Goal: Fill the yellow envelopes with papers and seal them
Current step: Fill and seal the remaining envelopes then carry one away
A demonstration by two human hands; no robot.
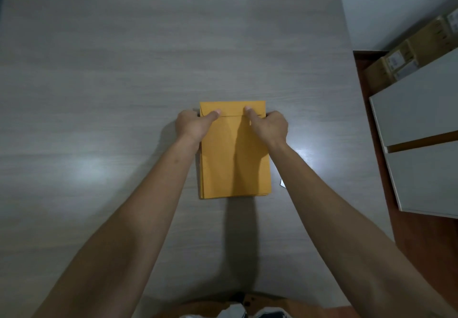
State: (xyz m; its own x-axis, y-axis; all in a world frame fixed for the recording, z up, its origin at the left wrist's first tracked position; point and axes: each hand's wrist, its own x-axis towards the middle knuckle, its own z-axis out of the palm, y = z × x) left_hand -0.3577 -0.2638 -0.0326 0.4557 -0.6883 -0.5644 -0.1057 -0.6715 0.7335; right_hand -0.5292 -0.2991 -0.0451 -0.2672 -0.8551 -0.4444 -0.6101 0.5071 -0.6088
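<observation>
On table (99, 69), hands (both) grip envelope stack (235, 159).

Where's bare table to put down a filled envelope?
Bare table runs left of the envelope stack and beyond its far edge. Right of the stack is a narrower strip up to the table edge, holding a small object. Crowded: the stack's far end, where left hand and right hand grip it.

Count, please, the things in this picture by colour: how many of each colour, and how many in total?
Yellow: 1, the stack of yellow paper envelopes, gripped by the left hand and right hand; how many envelopes cannot be told
Grey: 1, the grey wood-grain table
White: 2, the flat white panels
Brown: 2, the brown cardboard boxes
Total: 6
</observation>
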